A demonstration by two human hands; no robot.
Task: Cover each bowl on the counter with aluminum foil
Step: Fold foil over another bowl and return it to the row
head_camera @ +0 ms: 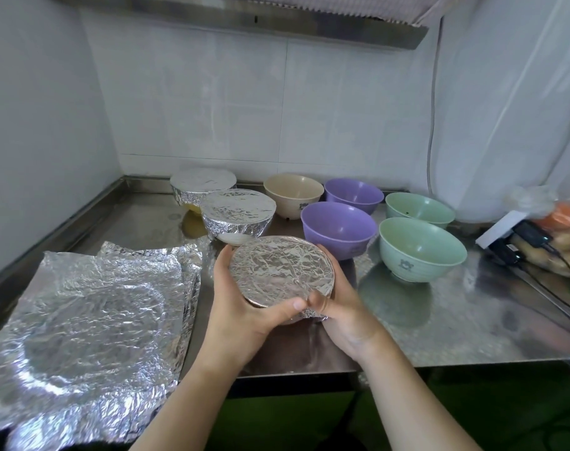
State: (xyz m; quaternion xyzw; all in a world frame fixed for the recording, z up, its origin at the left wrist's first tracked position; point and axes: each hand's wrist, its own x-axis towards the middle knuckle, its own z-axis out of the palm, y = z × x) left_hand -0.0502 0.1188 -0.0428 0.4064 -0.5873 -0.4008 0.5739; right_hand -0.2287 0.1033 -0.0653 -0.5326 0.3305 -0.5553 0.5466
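Head camera looks down on a steel table set into a white-tiled corner. At the far left lies a stack of crinkled foil sheets, flat on the table and reaching over its near edge. Behind them, toward the wall, stand two bowls already wrapped in foil — the back one near the wall, the front one just beside it and partly overlapping it in view.

Both forearms come up from the bottom edge and meet at a third foil-covered bowl, held tilted so its wrapped top faces the camera. The left hand cups the bowl's left side, fingers curled behind it and thumb pressed along the near rim. The right hand grips the right side, fingers wrapped round the far edge, thumb pinching a crumpled fold of foil at the near rim, close to the left thumb.

To the right stand five uncovered bowls: a beige bowl, two purple bowls, and two green bowls. At the far right a plastic bag and black cables lie on the table.
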